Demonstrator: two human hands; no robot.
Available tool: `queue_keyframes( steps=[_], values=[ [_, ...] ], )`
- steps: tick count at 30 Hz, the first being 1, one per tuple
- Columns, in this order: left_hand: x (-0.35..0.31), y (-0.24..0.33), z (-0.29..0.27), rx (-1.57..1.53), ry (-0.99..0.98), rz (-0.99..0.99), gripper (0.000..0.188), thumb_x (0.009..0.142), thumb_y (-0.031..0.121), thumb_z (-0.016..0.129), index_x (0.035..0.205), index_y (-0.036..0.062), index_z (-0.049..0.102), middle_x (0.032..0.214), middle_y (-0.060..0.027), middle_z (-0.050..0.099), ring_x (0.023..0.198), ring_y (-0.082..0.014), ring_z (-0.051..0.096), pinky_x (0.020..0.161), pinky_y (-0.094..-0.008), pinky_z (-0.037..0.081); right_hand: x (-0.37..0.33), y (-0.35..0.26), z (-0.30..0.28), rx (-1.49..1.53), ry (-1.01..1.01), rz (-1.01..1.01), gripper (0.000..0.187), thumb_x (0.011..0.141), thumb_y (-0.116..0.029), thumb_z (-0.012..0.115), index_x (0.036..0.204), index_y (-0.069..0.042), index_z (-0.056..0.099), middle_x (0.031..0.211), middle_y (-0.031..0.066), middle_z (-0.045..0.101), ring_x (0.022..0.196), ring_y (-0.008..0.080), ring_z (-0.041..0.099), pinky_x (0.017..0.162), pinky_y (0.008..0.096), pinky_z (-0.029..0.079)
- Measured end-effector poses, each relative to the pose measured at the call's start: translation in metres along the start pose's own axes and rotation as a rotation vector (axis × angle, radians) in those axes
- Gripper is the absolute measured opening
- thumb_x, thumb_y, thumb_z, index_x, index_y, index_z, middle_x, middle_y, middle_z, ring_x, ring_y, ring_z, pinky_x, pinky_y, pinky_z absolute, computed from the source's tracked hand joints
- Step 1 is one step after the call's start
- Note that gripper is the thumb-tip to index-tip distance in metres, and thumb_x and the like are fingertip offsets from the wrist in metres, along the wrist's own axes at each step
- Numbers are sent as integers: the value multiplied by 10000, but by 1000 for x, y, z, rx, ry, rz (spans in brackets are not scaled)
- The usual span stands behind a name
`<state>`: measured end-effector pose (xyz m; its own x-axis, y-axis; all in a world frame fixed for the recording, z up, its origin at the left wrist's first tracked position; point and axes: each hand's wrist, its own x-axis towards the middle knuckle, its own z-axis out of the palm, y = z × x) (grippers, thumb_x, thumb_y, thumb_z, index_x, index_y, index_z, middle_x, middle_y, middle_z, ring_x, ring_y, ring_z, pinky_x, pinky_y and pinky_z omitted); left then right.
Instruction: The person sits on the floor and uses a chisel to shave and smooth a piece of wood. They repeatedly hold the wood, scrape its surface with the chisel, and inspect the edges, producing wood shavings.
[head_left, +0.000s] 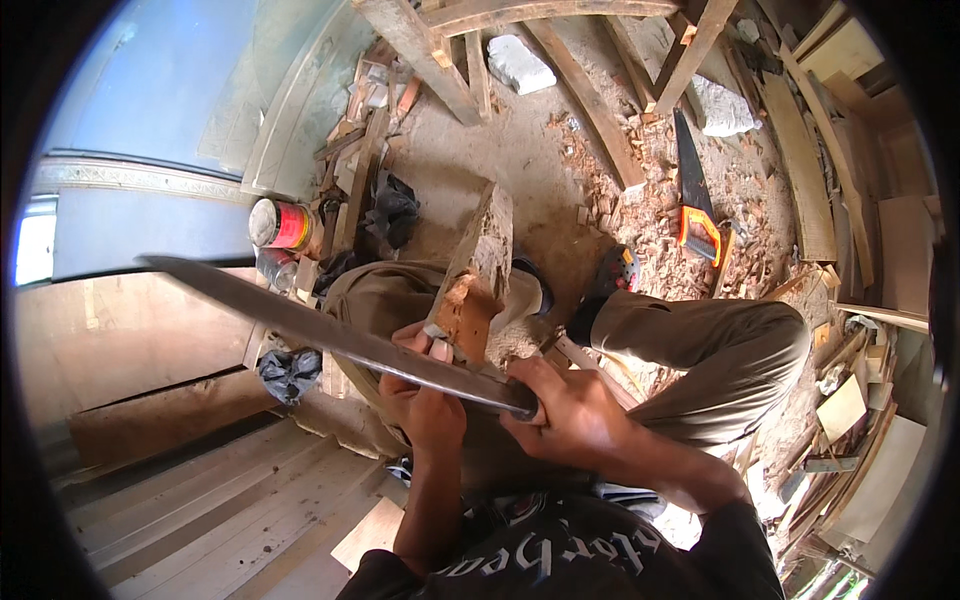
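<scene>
My right hand (570, 408) is closed round the handle end of a machete (330, 335), its long dark blade reaching up to the left across my lap. Below the blade, my left hand (425, 405) grips the near end of a rough piece of wood (487, 238). That wood slants away from me between my legs, and its near part shows a fresh orange-brown cut face (466, 318). The blade crosses in front of the left hand and hides part of its fingers. Whether the blade touches the wood, I cannot tell.
A handsaw (690, 190) with an orange and black handle lies among wood chips at the right. Wooden legs of a frame (590, 100) stand ahead. A paint can (278, 223) and black plastic bags (392, 208) are at the left. Scrap boards (850, 420) pile up at the right.
</scene>
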<state>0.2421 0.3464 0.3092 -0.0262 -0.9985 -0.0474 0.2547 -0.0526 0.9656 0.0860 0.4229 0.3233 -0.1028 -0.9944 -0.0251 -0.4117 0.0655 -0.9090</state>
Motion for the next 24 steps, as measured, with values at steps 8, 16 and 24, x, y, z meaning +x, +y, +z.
queue_keyframes(
  steps=[8, 16, 24],
  values=[
    [-6, -10, -7, -95, -18, -56, 134, 935, 29, 659, 1064, 53, 635, 1188, -88, 608, 908, -100, 624, 699, -199, 527, -6, -7, 1, 3, 74, -32, 336, 785, -75, 717, 1084, 4, 587, 668, 217, 656, 665, 392, 690, 585, 451, 560],
    [-4, -8, -3, -106, 60, -56, 148, 939, 14, 629, 1079, 53, 596, 1136, -77, 631, 925, -111, 632, 709, -227, 537, 6, 7, 3, -28, 43, -7, 302, 785, -99, 707, 1047, -3, 590, 682, 209, 654, 656, 408, 682, 591, 472, 564],
    [-10, -3, -5, -127, 35, -63, 129, 944, 25, 619, 1065, 62, 593, 1227, -131, 594, 1010, -175, 649, 807, -304, 597, -2, 6, -1, -75, 104, -110, 278, 793, -125, 699, 1025, -16, 590, 662, 218, 642, 634, 429, 668, 588, 485, 558]
  ],
)
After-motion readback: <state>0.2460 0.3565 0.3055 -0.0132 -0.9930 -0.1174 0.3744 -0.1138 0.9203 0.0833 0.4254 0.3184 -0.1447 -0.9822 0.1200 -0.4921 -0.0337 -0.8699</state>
